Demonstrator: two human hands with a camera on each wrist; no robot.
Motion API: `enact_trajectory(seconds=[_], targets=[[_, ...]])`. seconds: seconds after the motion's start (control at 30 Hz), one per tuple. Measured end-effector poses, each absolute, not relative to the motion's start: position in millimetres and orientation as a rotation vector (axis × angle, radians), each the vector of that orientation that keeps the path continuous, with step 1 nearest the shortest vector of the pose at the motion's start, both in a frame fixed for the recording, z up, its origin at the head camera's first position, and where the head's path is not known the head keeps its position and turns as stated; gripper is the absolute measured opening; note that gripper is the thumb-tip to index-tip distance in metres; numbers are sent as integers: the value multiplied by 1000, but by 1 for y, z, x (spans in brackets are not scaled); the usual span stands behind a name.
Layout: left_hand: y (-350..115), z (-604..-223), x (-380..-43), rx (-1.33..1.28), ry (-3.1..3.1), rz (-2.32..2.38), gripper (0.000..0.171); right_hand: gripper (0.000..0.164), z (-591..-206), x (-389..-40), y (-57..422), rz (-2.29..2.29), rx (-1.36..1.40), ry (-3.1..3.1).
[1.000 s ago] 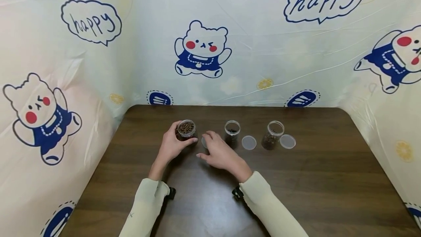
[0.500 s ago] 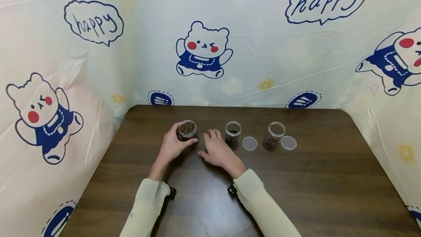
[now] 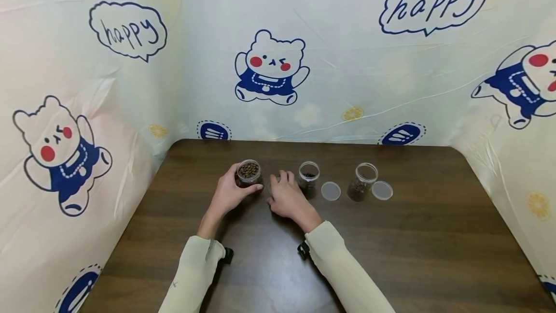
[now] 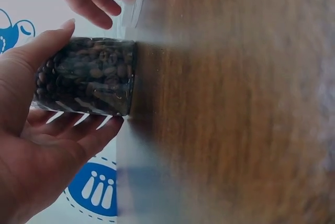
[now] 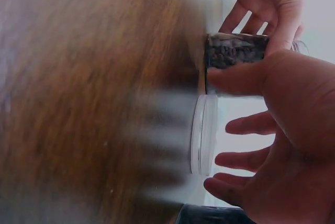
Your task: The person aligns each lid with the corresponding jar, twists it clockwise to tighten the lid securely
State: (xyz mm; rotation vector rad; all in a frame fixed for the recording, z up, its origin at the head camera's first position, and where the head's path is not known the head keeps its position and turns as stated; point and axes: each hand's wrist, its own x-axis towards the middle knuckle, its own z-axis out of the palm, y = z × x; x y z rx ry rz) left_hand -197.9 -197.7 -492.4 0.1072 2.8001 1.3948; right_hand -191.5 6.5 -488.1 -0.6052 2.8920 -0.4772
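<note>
My left hand point(image 3: 229, 192) grips a clear jar point(image 3: 249, 172) full of coffee beans, the thumb on its near side and the fingers round the far side. The jar has no lid on and stands upright on the table. Right beside it, my right hand point(image 3: 288, 198) is over a round clear lid point(image 5: 203, 136) lying on the table. In the right wrist view its fingers are loosely bent and spread near the lid, with a small gap visible; the thumb lies in front of the jar. From the head view, the right hand covers most of this lid.
Two more uncovered jars stand to the right: a middle jar point(image 3: 309, 185) and a far jar point(image 3: 359, 186), both partly filled with dark contents. One lid point(image 3: 331, 191) lies beside the middle jar, another lid point(image 3: 382, 190) beside the far one. A printed cloth point(image 3: 330, 62) hangs behind the table point(image 3: 417, 250).
My right hand has come down slightly over the lid, and its thumb has drawn in toward the fingers. The left hand keeps its grip on the jar.
</note>
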Motion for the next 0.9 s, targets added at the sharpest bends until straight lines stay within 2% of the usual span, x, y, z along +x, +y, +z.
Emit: enact_trajectory(seconds=[0.4,0.9], targets=[[-195,-494,-199,131,2772,1424,91,56,-487,-187,5,-439,-479,2908],[-197,-496,-197,108,2767,1439,88,47,-487,-185,5,-365,-507,2937]])
